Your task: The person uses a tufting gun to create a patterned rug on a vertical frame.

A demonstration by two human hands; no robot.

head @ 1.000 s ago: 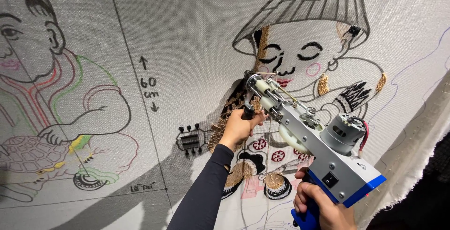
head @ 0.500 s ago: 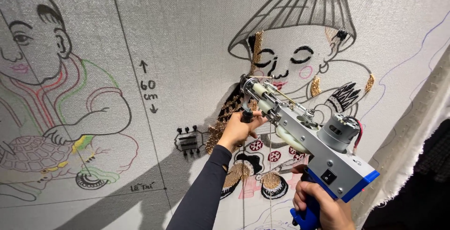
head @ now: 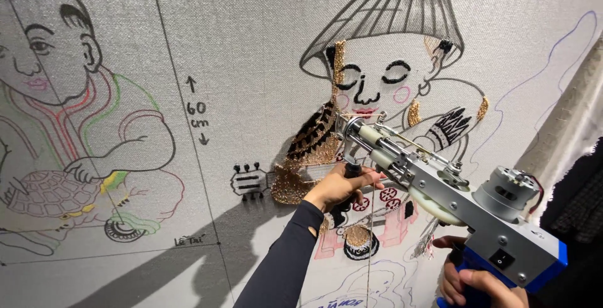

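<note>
A pale cloth (head: 251, 44) is filling the view, stretched upright and drawn with figures; all places below are given from the hatted figure (head: 383, 63) at its upper middle. Far to that figure's left a child (head: 69, 113) with a turtle is outlined, untufted as far as can be told. Below and right of the figure's face the gun (head: 440, 195) is slanting up to the left, its needle end pressing the cloth just under the chin, beside the gold and black pile (head: 314, 145) already filling the figure's left flank. The left hand (head: 342, 185) is clamping the front grip below the chin; the right hand (head: 477, 280), at the bottom right, is closing round the blue handle. A strand of yarn (head: 372, 220) is hanging below the gun. The step appears to be tufting, mid-fill, on the figure's body. The next move likely calls for steady pressure into the cloth and both hands guiding the gun along the drawn line
</note>
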